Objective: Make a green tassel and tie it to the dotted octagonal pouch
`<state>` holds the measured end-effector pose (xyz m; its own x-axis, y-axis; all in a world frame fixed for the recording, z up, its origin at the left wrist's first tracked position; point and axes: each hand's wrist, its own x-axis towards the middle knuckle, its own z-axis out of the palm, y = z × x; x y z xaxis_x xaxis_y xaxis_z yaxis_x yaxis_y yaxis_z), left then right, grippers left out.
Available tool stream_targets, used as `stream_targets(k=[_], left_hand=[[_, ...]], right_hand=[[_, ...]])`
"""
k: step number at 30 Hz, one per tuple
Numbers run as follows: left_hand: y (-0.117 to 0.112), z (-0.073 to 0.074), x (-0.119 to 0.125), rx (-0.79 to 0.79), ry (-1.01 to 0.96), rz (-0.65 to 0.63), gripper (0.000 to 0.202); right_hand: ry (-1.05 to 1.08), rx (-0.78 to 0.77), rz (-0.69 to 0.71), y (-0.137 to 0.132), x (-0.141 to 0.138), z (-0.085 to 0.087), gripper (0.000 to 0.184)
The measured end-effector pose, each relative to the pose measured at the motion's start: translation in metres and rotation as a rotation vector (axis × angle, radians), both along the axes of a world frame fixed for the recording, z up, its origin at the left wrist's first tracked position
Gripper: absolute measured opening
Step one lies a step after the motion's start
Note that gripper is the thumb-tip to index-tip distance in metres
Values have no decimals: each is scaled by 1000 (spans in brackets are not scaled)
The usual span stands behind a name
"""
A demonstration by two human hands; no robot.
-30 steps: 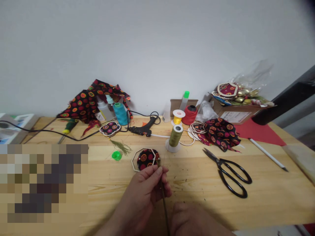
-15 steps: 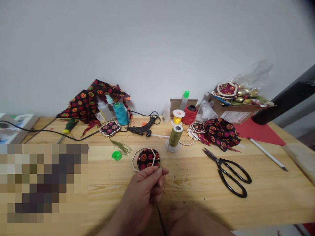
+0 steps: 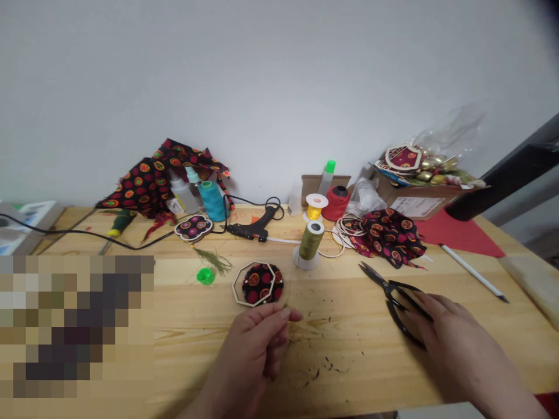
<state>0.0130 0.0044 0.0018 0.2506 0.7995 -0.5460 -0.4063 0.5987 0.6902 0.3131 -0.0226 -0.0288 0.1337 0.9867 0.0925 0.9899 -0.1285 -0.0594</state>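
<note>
- Pinches, apparently, a fine thread [image 3: 286, 305] between thumb and forefinger of the left hand [image 3: 257, 346], over the desk [image 3: 196, 361]; too faint to tell whether one strand or several.
- Lays the right hand [image 3: 458, 334] over the handle loops of the scissors [image 3: 388, 287]; cannot tell whether clasping firmly or merely touching.
- Shows scissors flat on the desk, to the right of the olive spool [image 3: 311, 241], with blades nearly closed and pointing away to the left.
- Should feel fairly heavy and rigid in the scissors, with smooth, perhaps slightly slippery loops; best taken with thumb through one loop and fingers through the other, clear of the sharp tips.
- Likely weighs almost nothing in the thread: limp, quick to fray or slip; best gripped near its end, between fingertips, under gentle tension.
- Stands upright, in the spool's case, likely light and easily toppled; best grasped around the wound middle.
- Overlaps the fabric disc [image 3: 257, 282] with the octagonal frame [image 3: 234, 284], just beyond the left hand; probably soft in the disc, stiff and snappable in the frame, so best lifted by the rim.
</note>
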Motion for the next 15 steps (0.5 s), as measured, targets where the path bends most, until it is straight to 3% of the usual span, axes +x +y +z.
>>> stream_targets(k=[5, 10, 13, 15], left_hand=[[-4, 0, 3, -13, 11, -23, 23], [-5, 0, 3, -20, 2, -39, 26], [-5, -1, 3, -14, 5, -34, 27], [-6, -1, 3, -9, 14, -32, 27]], right_hand=[[-34, -66, -34, 2, 0, -5, 42], [19, -100, -17, 5, -2, 4, 44], [217, -119, 4, 3, -15, 21, 37], [458, -159, 82, -2, -31, 35, 28]])
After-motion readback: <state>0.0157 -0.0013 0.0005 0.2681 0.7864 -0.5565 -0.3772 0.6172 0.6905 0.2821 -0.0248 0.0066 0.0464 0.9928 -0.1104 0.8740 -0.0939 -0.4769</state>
